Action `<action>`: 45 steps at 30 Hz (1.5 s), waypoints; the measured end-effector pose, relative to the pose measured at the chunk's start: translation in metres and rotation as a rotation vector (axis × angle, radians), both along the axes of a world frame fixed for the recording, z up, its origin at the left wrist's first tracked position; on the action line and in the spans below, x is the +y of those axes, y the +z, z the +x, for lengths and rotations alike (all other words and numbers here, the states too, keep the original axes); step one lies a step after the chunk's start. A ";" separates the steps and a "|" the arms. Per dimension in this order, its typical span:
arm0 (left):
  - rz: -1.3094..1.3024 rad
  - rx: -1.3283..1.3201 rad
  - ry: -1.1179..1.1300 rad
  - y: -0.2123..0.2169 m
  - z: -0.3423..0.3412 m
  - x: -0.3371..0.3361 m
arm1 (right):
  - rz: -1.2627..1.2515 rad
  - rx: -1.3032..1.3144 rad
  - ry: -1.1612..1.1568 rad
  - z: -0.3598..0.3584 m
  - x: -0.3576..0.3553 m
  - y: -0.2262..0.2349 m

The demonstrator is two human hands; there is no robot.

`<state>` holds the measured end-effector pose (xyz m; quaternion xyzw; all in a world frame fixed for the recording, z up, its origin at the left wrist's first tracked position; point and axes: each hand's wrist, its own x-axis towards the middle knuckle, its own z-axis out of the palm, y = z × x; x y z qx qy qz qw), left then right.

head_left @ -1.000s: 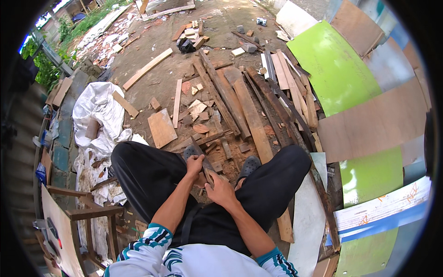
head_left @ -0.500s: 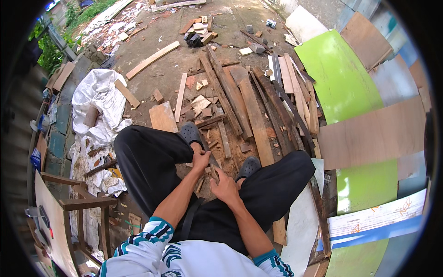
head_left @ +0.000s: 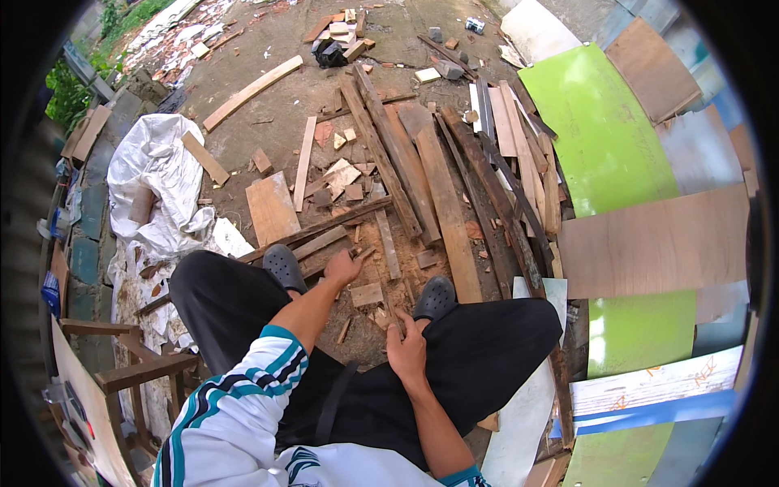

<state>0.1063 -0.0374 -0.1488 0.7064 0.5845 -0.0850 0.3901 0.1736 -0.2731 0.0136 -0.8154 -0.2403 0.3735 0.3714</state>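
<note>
A person sits low on bare, packed earth in an outdoor yard strewn with scrap timber, black-trousered legs drawn up and dark clogs planted among sawdust and offcuts. The left hand [head_left: 343,268] reaches forward between the feet, fingers curled down onto a thin wooden batten [head_left: 320,242] lying on the ground beside the left clog [head_left: 284,266]; whether it grips the wood or only presses on it cannot be told. The right hand [head_left: 406,349] rests lower, near the right clog [head_left: 436,298], fingers loosely bent over a narrow sliver of wood [head_left: 396,318], thumb spread wide. A small square wood block [head_left: 367,294] lies on the ground between the two hands.

Beyond the feet, long weathered planks [head_left: 422,170] fan out toward the far side of the yard, with a flat plywood piece [head_left: 272,209] and broken chips beside them. A crumpled white plastic sack [head_left: 154,174] lies along the left edge of the ground, a short board across it; what it holds cannot be seen. On the right, a green sheet panel [head_left: 600,138] and a brown plywood sheet [head_left: 657,243] overlap. A rough wooden stool frame [head_left: 122,373] stands at the near left. Rubble and greenery border the far left corner.
</note>
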 end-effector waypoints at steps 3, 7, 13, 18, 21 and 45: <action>0.042 0.107 -0.124 -0.018 -0.007 0.041 | 0.054 -0.027 -0.019 0.000 -0.002 -0.010; 0.190 0.104 -0.127 -0.069 -0.041 0.095 | 0.067 0.008 -0.011 0.001 0.009 -0.008; 0.108 0.254 -0.122 -0.103 -0.054 0.136 | 0.050 -0.012 -0.036 -0.001 0.032 -0.019; 0.099 0.291 -0.186 -0.110 -0.067 0.155 | 0.007 0.018 -0.025 -0.001 0.046 -0.016; 0.108 0.344 -0.262 -0.105 -0.067 0.159 | 0.001 0.024 -0.026 -0.002 0.045 -0.022; 0.461 0.188 -0.191 -0.089 -0.092 0.102 | 0.170 0.062 -0.134 -0.012 0.022 -0.031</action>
